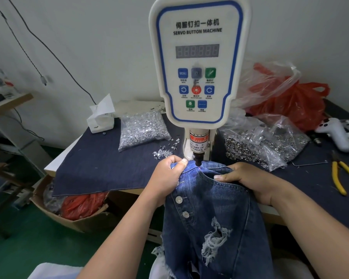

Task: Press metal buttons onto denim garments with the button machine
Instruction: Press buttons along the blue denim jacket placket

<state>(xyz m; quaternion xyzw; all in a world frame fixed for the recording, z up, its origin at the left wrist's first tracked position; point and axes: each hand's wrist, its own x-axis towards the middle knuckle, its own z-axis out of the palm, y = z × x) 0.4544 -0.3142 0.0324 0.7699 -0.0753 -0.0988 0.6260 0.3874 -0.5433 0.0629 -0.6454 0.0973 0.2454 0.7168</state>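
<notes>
A white servo button machine (198,61) stands at the table's centre, its black press head (197,157) just above the waistband of ripped blue denim shorts (212,224). Two metal buttons (179,199) sit down the fly. My left hand (167,176) grips the waistband left of the press head, thumb on top. My right hand (250,180) holds the waistband to the right, thumb pressed on the fabric. The denim hangs over the table's front edge.
A clear bag of silver button tacks (142,128) lies behind left, with loose tacks (163,152) near it. A bag of dark button caps (258,143) lies right. Yellow-handled pliers (340,176), a white controller (335,131), a tissue box (101,117) and red bags (294,101) surround them.
</notes>
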